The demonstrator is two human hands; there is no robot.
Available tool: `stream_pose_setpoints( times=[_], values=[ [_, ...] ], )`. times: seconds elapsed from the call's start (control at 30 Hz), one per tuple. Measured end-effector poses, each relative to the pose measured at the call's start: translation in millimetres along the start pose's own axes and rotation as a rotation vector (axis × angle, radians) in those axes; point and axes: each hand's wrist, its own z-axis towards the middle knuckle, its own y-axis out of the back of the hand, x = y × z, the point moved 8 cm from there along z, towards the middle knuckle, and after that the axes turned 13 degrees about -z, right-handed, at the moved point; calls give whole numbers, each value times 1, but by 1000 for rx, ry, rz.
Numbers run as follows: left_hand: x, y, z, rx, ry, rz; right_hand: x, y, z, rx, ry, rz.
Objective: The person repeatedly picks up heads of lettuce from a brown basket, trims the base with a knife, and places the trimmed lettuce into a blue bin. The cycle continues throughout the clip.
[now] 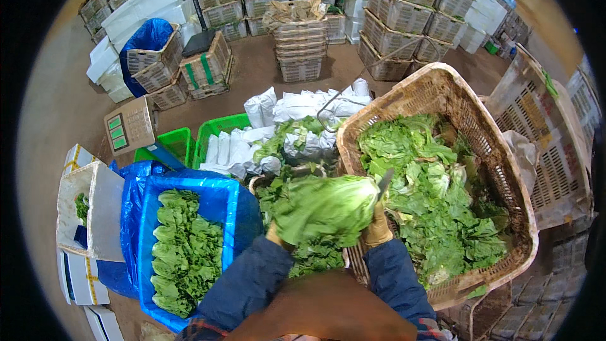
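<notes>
A head of leafy green lettuce (326,208) lies across both hands in front of my body, its pale cut base to the right. My left hand (278,237), in a tan glove, supports the leafy end from below and is mostly hidden by it. My right hand (378,228), gloved too, grips a knife whose dark blade (386,183) stands up beside the base. Below the head, more lettuce (317,255) fills a container. To the right, a large brown-stained plastic crate (509,161) holds loose leaves and trimmings (426,199).
A blue-lined box (229,227) with lettuce heads in rows (182,255) stands at left. Beyond it are a digital scale (129,125), green crates (220,125) and white-wrapped bundles (303,106). Stacked crates (397,23) line the back. A metal hook (326,121) leans near the large crate.
</notes>
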Motion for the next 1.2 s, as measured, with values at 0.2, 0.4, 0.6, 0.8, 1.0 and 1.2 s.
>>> stream_pose_setpoints(
  times=[0.2, 0.4, 0.6, 0.8, 1.0, 1.2],
  values=[
    [-137, 15, -53, -307, -177, 280, -38, 39, -29, -224, -89, 35],
    [-138, -80, -69, -275, -169, 850, -38, -61, 23, 257, -26, -287],
    [-116, -7, -164, -651, -550, 588, -59, -200, 30, 651, -18, -726],
    [-227, 88, -251, -931, -560, 1524, -53, -209, 64, 232, -126, -524],
    [-195, 205, -137, -503, -44, 1756, -83, -148, 25, 170, -435, -627],
    [-113, 269, -48, -282, -12, 1462, -110, -126, -47, 69, -637, -644]
  ],
)
